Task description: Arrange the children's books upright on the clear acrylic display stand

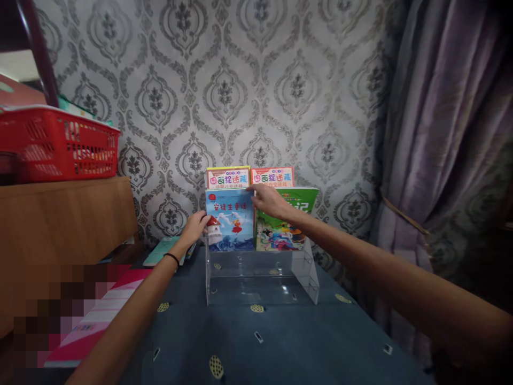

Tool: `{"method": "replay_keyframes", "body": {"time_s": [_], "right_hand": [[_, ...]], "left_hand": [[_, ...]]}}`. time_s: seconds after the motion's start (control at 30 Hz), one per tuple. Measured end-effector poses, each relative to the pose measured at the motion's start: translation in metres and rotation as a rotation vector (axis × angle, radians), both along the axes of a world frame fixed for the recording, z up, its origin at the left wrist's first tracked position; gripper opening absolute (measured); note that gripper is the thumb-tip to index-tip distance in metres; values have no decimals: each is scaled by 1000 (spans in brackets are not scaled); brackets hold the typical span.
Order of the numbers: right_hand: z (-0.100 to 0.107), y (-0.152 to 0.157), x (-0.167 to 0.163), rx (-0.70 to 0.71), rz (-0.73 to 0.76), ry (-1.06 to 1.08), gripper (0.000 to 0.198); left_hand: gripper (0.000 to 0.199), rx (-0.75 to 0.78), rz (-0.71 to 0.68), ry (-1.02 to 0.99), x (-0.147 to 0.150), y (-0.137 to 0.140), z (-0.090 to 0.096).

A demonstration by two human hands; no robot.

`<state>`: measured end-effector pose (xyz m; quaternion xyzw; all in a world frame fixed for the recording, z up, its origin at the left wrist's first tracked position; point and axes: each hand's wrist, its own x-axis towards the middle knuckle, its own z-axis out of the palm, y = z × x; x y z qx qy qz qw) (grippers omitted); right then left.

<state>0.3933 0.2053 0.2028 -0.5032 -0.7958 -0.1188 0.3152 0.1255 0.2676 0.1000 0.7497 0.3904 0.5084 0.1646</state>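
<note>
A blue picture book [230,224] stands upright in a clear tiered book rack [248,264]. My left hand [195,225] grips its left edge, the fingers partly hidden by the rack's side. At the book's upper right corner, my right hand [266,200] pinches the edge with bent fingers. Beside it stands a green picture book [280,224], partly covered by my right hand and forearm. On the tier behind, only the tops of a yellow-edged book [228,176] and a pink-edged book [274,175] show.
The rack rests on a dark blue patterned tablecloth [240,342]. More books [164,250] lie to its left, and a pink-and-white book [104,310] lies nearer. A red basket [80,144] sits on a wooden cabinet [64,224]. A curtain [420,160] hangs at right before patterned wallpaper.
</note>
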Motion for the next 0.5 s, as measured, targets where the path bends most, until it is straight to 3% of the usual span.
{"method": "replay_keyframes", "body": {"time_s": [0.23, 0.5], "right_hand": [[0, 0, -3, 25, -46, -57, 47], [4, -23, -23, 14, -230, -304, 42]], "left_hand": [[34, -23, -27, -29, 1, 2, -3], [34, -42, -47, -17, -1, -2, 0]]}}
